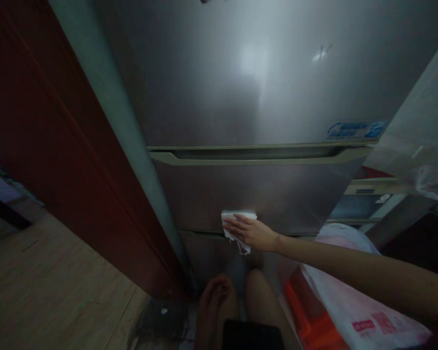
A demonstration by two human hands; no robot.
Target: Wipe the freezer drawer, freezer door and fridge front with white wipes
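Observation:
A silver refrigerator (211,97) with stacked door panels fills the view ahead. My right hand (250,232) lies with its fingers across a folded white cloth (241,215), pressing it to the lower part of the middle panel, just above the seam. Loose, frayed strands hang from the cloth's bottom edge. Down by my knees is my left hand (215,289), its fingers curled in, with nothing visible in it. Above the cloth runs the recessed handle strip (251,160) of the middle panel.
On the left stand a dark red door frame (83,165) and tan floor (58,272). At right, a white plastic bag (357,296) with red print sits beside an orange object (310,311). An appliance with a glass front (361,206) is behind it.

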